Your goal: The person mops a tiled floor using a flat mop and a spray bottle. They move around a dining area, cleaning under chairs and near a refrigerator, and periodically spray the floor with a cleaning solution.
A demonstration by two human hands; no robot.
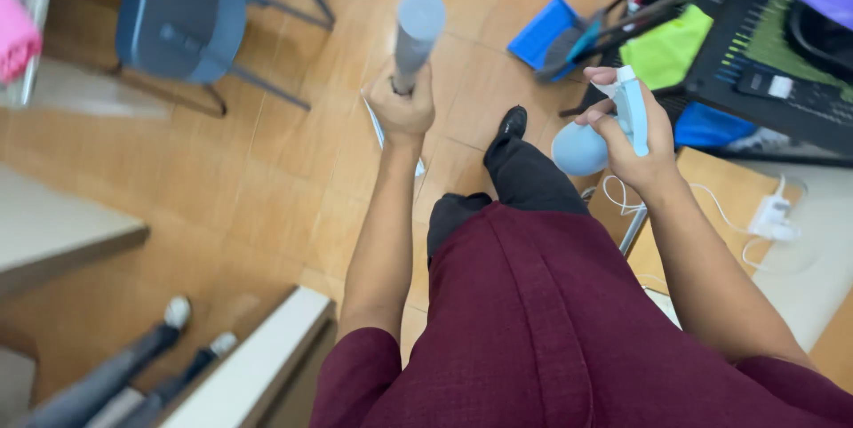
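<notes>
**Soft, even light; blur creeps in at the edges**

Warm, diffuse indoor light fills the scene, casting only faint shadows beneath the blue chair (182, 15) on the wooden floor (267, 179). The grey pole (414, 32) smears with motion blur near the lens. The frame's corners stretch and soften, wide-angle style. No harsh glare appears.

The person wears a maroon garment (542, 330) of coarse, visibly woven fabric with a raised seam running down its front. Its short sleeves (351, 366) end above the elbows, leaving both forearms bare. Below the garment, dark grey-black trousers (524, 181) cover the legs. One black shoe (513, 120) with a smooth, slightly glossy upper shows on the floor. The left hand (404, 106) and right hand (633, 130) are bare.
</notes>
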